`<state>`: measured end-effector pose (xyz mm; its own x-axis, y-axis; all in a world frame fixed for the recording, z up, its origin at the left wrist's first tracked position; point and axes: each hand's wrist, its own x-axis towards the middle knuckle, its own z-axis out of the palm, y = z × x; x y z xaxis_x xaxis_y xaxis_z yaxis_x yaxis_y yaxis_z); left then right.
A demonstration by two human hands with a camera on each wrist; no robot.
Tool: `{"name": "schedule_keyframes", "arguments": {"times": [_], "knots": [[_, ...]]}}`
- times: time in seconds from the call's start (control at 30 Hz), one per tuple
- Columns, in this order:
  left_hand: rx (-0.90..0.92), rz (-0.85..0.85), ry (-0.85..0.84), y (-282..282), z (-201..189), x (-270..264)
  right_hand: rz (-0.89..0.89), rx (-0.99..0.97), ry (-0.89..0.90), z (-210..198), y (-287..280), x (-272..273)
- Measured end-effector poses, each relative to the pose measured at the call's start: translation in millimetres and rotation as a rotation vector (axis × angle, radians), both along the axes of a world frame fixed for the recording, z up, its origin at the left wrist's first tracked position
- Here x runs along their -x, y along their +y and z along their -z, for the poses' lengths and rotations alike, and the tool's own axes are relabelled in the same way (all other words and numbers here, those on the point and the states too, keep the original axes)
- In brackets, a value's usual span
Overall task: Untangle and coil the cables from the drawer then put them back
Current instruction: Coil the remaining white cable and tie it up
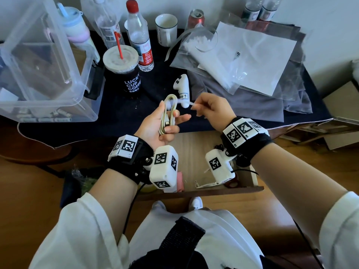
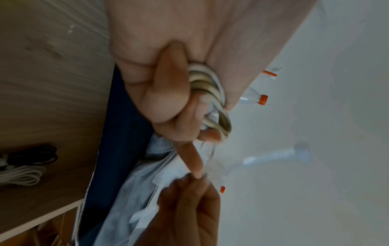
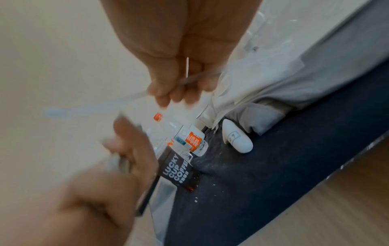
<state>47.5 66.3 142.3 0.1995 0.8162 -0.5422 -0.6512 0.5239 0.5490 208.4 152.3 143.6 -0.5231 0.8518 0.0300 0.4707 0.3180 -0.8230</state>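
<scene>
My left hand [image 1: 155,127] grips a cream cable [image 1: 169,113] wound into a long narrow coil, held upright above the table edge. In the left wrist view the fingers curl round the coil [image 2: 208,86], and the index finger reaches out to my right hand [image 2: 189,208]. My right hand [image 1: 211,107] is just right of the coil and pinches a thin white tie strip [image 1: 192,103], which shows blurred in the right wrist view [image 3: 187,66]. Below both hands the wooden drawer [image 1: 200,144] stands pulled out. Coiled black and white cables [image 2: 27,166] lie inside it.
A clear plastic box [image 1: 38,65] stands at the left. A black coffee cup [image 1: 124,74], bottles [image 1: 140,39], a mug [image 1: 166,29] and a white controller [image 1: 182,86] are on the dark cloth. Plastic bags [image 1: 242,61] are piled at the right. Scissors [image 1: 219,184] lie in the drawer's front.
</scene>
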Motion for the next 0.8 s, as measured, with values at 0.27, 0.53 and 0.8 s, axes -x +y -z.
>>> {"name": "schedule_keyframes", "arguments": {"times": [0.27, 0.53, 0.8], "knots": [[-0.014, 0.112, 0.069, 0.3, -8.8, -5.0, 0.184, 0.235, -0.106, 4.0, 7.0, 2.2], [0.004, 0.153, 0.161, 3.0, -11.6, -14.1, -0.015, 0.308, 0.021, -4.5, -1.8, 11.8], [-0.013, 0.115, 0.211, 6.3, -10.3, -10.6, -0.121, 0.395, 0.015, -13.6, -3.2, 8.6]]}}
